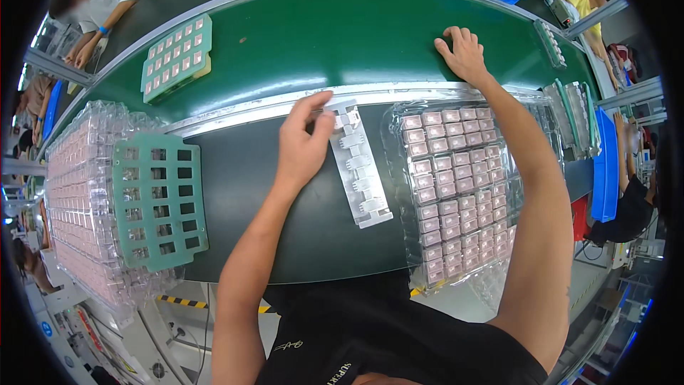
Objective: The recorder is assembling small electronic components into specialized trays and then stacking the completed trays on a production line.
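Note:
My left hand (pixel 305 139) is at the upper end of a narrow silvery metal fixture (pixel 360 167), with thumb and forefinger curled around that end. The fixture lies slightly slanted on the dark worktop and has a row of clip-like metal seats; a small pinkish part (pixel 350 118) shows at its top, close to my thumb. My right hand (pixel 464 55) is stretched over the green conveyor belt (pixel 320 36), fingers spread and holding nothing. Under my right forearm lies a clear plastic tray (pixel 394 144) filled with rows of small pinkish box-shaped parts.
A stack of clear trays (pixel 78 192) with pink parts stands at left, a green slotted plate (pixel 158 203) leaning on it. A loaded green plate (pixel 178 57) sits on the belt. A metal rail (pixel 242 114) edges it. Blue bins (pixel 604 167) and co-workers are around.

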The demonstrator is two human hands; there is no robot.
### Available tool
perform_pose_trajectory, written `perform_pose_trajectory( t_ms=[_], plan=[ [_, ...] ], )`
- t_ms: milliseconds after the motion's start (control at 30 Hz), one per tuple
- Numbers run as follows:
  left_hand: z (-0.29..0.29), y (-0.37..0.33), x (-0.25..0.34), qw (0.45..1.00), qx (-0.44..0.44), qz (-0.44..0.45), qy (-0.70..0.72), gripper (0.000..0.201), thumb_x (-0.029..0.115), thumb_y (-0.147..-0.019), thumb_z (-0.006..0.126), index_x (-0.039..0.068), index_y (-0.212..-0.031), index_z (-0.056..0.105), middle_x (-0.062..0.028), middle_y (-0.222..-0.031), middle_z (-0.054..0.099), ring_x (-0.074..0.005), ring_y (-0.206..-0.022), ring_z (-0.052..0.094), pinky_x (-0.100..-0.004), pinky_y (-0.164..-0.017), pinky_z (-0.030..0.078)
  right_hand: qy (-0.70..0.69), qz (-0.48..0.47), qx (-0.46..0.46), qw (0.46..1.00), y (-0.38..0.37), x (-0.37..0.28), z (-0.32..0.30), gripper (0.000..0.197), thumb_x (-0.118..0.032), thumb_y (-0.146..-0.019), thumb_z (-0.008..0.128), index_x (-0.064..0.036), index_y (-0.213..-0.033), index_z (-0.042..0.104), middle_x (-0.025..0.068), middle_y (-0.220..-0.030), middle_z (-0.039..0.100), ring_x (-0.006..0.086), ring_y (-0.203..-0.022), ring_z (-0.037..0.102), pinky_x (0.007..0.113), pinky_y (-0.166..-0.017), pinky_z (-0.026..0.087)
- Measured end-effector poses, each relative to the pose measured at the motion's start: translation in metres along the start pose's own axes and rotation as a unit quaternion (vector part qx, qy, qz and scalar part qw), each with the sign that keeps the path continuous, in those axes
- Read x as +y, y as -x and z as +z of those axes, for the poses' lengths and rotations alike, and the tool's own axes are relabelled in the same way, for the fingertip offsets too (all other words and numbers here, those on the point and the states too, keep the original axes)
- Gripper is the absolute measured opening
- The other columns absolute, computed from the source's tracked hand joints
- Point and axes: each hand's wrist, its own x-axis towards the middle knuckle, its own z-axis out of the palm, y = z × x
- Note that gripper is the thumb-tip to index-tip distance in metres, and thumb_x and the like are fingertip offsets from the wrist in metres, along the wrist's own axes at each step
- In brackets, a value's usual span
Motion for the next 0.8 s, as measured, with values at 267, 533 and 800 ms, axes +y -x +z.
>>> perform_pose_trajectory(
  t_ms=[267, 533, 800],
  plan=[
    [-0.004, -0.003, -0.002, 0.990, -0.069, 0.099, -0.073, 0.025, 0.009, -0.090, 0.060, 0.002, -0.113, 0.069, -0.0141, -0.121, 0.066, -0.0263, -0.109, 0.065, -0.0330, -0.089, 0.051, -0.034, -0.002, -0.039, 0.999, -0.006, -0.004, -0.009, 0.049, -0.052, -0.094, 0.057, -0.0112, -0.121, 0.060, 0.0127, -0.120, 0.060, 0.0344, -0.115, 0.054, 0.050, -0.097, 0.043],
    [-0.005, -0.003, -0.005, 0.983, -0.068, 0.135, -0.100, 0.022, 0.014, -0.084, 0.070, 0.007, -0.104, 0.073, -0.0141, -0.122, 0.066, -0.0248, -0.091, 0.067, -0.0324, -0.075, 0.052, -0.347, -0.085, -0.100, 0.929, 0.053, -0.130, -0.097, 0.028, -0.023, -0.090, 0.072, 0.0008, -0.103, 0.067, 0.0106, -0.088, 0.070, 0.0181, -0.079, 0.066, 0.031, -0.073, 0.054],
    [0.001, 0.010, -0.005, 0.961, 0.044, 0.188, -0.197, 0.023, 0.013, -0.082, 0.074, 0.004, -0.104, 0.073, -0.0125, -0.102, 0.063, -0.0296, -0.095, 0.063, -0.0382, -0.080, 0.051, -0.217, -0.203, -0.191, 0.936, 0.096, -0.197, -0.101, 0.030, -0.020, -0.082, 0.073, -0.0012, -0.104, 0.067, 0.0173, -0.099, 0.069, 0.0354, -0.093, 0.067, 0.043, -0.081, 0.052]
  ],
)
